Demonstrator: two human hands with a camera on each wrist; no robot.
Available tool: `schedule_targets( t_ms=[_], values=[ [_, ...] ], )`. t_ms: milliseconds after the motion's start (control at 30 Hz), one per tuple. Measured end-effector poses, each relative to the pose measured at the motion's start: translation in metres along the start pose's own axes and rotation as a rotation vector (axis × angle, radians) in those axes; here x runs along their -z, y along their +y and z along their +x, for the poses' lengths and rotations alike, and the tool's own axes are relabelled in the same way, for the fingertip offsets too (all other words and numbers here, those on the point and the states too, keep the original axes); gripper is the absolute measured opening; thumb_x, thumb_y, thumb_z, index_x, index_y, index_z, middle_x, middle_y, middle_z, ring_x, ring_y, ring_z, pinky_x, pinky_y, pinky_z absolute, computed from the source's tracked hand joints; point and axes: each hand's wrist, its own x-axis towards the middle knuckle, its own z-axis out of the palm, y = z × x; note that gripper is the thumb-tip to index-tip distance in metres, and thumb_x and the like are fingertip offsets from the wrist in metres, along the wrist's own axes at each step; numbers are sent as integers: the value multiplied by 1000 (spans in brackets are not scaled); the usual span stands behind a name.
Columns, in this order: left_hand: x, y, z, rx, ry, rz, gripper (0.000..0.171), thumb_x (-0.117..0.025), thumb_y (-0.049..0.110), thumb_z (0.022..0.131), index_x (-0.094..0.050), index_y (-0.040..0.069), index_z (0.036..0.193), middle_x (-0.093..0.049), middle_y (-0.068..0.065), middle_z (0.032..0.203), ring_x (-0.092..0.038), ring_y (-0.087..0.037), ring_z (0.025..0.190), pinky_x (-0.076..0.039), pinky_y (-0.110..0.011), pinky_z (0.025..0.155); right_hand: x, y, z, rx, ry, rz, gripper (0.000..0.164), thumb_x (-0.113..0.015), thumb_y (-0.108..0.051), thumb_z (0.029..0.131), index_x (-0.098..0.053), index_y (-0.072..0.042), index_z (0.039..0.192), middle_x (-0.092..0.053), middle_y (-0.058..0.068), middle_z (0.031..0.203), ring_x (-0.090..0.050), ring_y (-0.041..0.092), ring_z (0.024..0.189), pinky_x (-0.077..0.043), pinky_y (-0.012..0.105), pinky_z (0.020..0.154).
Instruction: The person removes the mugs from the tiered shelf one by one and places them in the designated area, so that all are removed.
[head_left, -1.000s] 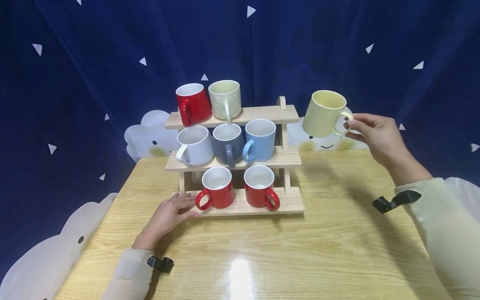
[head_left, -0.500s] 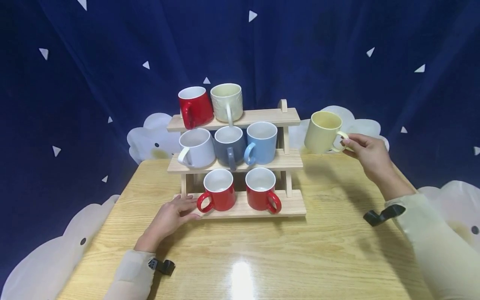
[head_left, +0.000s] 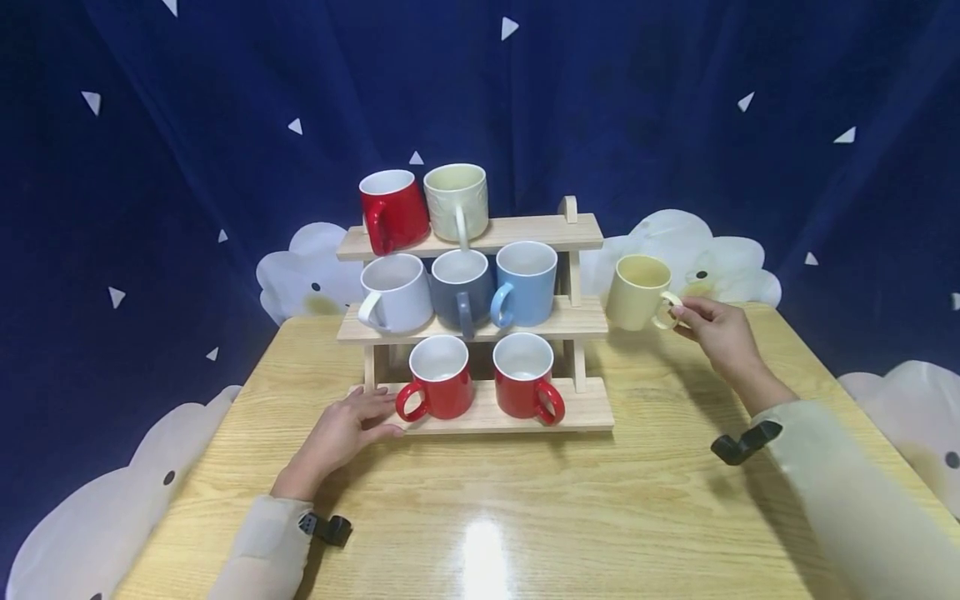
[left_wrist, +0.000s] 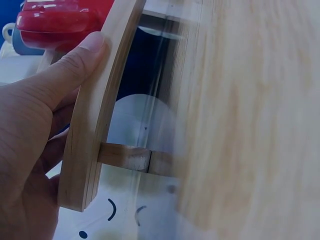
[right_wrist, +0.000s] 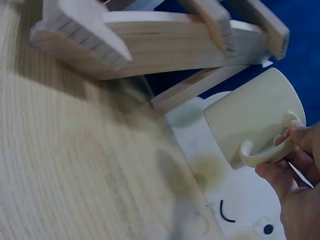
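R hand (head_left: 718, 332) pinches handle (right_wrist: 257, 158), prob. safest hold for breakable, stiff-looking yellow mug (head_left: 636, 300) right of tiered wooden shelf (head_left: 592, 406), which L hand (head_left: 341, 428) grips.

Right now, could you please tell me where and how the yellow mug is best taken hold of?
I'd favour its handle, coming from the right: it juts out on that side, away from the wooden rack, and its loop suits a pinch. The right hand pinches the yellow mug just there.
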Motion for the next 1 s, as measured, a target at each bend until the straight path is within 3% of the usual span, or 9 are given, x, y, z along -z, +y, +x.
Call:
schedule_targets(
  t_ms=[133,267,467,600,733,1000],
  values=[
    [0,0,0,-5,2,2,51,-83,36,76,-72,11,119,-68,-5,122,-56,-26,124,-30,-52,114,-5,8,0,-20,-6,-130,42,-60,-13,99,-53,19,124,-66,-15,90,-64,-2,87,-55,19,82],
    [0,-1,0,-2,5,0,51,-83,38,76,-72,11,118,-68,-5,122,-56,-27,124,-30,-52,114,-9,15,1,-39,-25,-167,42,-59,-14,99,-53,18,125,-66,-13,91,-63,-3,87,-55,20,82],
    [-2,-2,0,-5,11,-7,51,-83,37,76,-72,12,119,-68,-5,122,-56,-26,124,-30,-52,114,-18,29,2,-52,-52,-160,40,-57,-13,100,-53,18,126,-68,9,105,-63,-2,90,-54,23,85],
    [-2,-2,-1,2,6,-9,51,-83,37,77,-72,12,120,-68,-4,122,-56,-25,125,-30,-51,114,-22,38,3,-86,-40,-194,40,-56,-16,101,-54,14,127,-62,23,117,-61,-2,92,-54,23,86],
    [-2,0,-1,1,7,-11,51,-83,37,77,-72,11,120,-68,-4,122,-56,-25,125,-30,-52,114,-23,46,3,-120,-25,-236,39,-57,-19,101,-57,11,127,-60,25,121,-59,-1,93,-54,22,86],
    [-2,-1,-1,-2,12,8,52,-83,37,76,-72,12,119,-67,-5,123,-55,-27,125,-31,-52,113,-21,58,4,-88,-54,-248,39,-58,-18,100,-57,12,126,-59,31,122,-61,2,93,-54,24,86]
  ],
)
